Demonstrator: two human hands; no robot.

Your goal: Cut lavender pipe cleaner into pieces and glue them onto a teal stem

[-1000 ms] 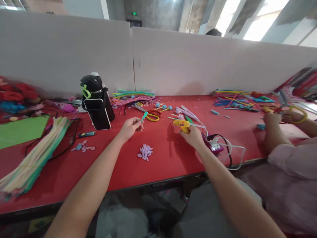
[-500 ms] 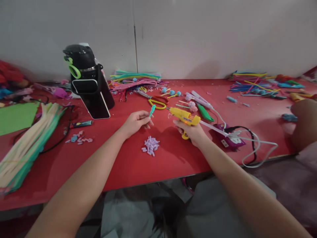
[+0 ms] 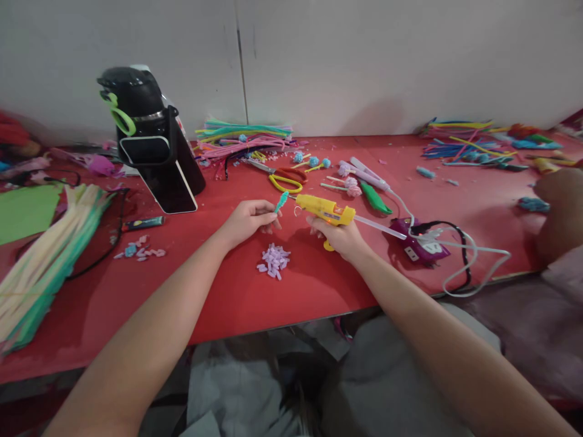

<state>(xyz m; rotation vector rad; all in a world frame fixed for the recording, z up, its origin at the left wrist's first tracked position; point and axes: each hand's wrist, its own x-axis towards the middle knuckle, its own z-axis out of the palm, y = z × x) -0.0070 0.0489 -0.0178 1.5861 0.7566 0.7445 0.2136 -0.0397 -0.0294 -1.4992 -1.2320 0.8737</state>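
Observation:
Between thumb and fingers, my left hand (image 3: 255, 220) pinches a short teal fuzzy stem (image 3: 283, 201) that tilts up to the right. My right hand (image 3: 339, 238) is wrapped round a yellow hot glue gun (image 3: 322, 209), its nozzle pointing left at the stem's upper part. Whether nozzle and stem touch, I cannot tell. A clear glue stick (image 3: 380, 227) sticks out of the gun's back. Below and between my hands lies a small heap of lilac fuzzy pieces (image 3: 274, 261) on the red table (image 3: 282, 309).
A black bottle (image 3: 155, 139) stands back left, near a bundle of pipe cleaners (image 3: 50, 261). Yellow-handled scissors (image 3: 286, 182) lie behind my hands. A purple power strip (image 3: 421, 246) with cords is at right, and another person's arm (image 3: 562, 212) rests beyond it.
My right hand has brought the glue gun left, so its nozzle is now close to the teal stem. My left hand keeps its pinch. The view has shifted slightly.

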